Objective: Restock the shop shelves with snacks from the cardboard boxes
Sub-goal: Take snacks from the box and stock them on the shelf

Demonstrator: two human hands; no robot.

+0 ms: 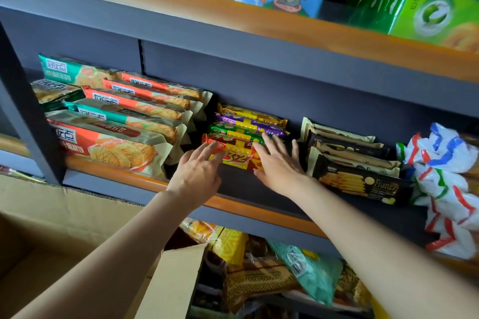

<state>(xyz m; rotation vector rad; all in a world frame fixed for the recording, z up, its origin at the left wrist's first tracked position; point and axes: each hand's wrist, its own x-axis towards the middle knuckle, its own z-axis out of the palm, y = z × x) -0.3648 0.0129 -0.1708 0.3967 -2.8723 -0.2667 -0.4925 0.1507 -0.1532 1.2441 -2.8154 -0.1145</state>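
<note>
Red 3+2 cracker pack (234, 154) lies at front of cracker row on middle shelf (145, 181). Left hand (198, 173), right hand (277, 166) press its ends, fingers straight, spread. Best push level, both ends together, seating pack against green pack (233, 133) behind.

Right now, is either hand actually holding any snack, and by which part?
Neither grips anything. The left hand and right hand lie open, straight fingers resting on the red 3+2 packet.
</note>
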